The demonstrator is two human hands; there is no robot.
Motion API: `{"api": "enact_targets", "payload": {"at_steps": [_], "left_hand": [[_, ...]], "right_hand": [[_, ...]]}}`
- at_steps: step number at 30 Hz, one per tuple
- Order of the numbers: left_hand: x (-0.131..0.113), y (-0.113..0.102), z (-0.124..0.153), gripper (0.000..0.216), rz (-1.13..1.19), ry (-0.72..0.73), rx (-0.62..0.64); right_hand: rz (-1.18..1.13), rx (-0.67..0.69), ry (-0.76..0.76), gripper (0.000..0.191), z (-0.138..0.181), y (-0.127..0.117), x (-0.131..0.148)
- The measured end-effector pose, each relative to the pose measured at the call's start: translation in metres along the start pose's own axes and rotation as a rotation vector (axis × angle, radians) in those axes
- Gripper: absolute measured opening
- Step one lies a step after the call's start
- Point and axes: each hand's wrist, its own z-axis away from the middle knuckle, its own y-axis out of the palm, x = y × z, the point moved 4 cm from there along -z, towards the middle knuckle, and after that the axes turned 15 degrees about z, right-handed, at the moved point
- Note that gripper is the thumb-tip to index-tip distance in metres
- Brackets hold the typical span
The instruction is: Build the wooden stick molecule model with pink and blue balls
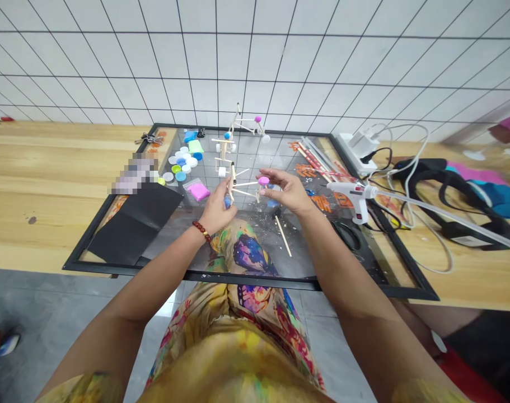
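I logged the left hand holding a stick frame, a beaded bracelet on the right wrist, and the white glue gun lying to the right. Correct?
Not quite: the head view shows the beaded bracelet on the left wrist, not the right. The left hand holding a stick frame and the white glue gun lying to the right stand as logged.

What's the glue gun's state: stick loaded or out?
Loaded: a long translucent glue stick sticks out of the rear of the white hot glue gun. Powered on or off: cannot tell.
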Motion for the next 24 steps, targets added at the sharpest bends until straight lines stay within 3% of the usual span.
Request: {"api": "enact_targets", "payload": {"at_steps": [5,11,19,24], "left_hand": [[-0.002,-0.004,-0.001,0.079,-0.017,-0.012,-0.041],[-0.010,-0.006,0.000,0.073,-0.047,-0.035,-0.061],[0.003,-0.003,-0.002,0.072,0.116,-0.030,-0.066],[0.014,-0.005,-0.004,0.050,0.301,-0.126,-0.102]], "right_hand": [[0.184,-0.086,0.008,0.034,0.002,-0.003,0.002],[0.156,-0.084,-0.011,0.044,0.003,0.000,0.005],[0.115,-0.054,0.020,0.034,0.003,-0.001,0.007],[0.013,-0.051,0.035,0.059,0.002,-0.003,0.001]]}}
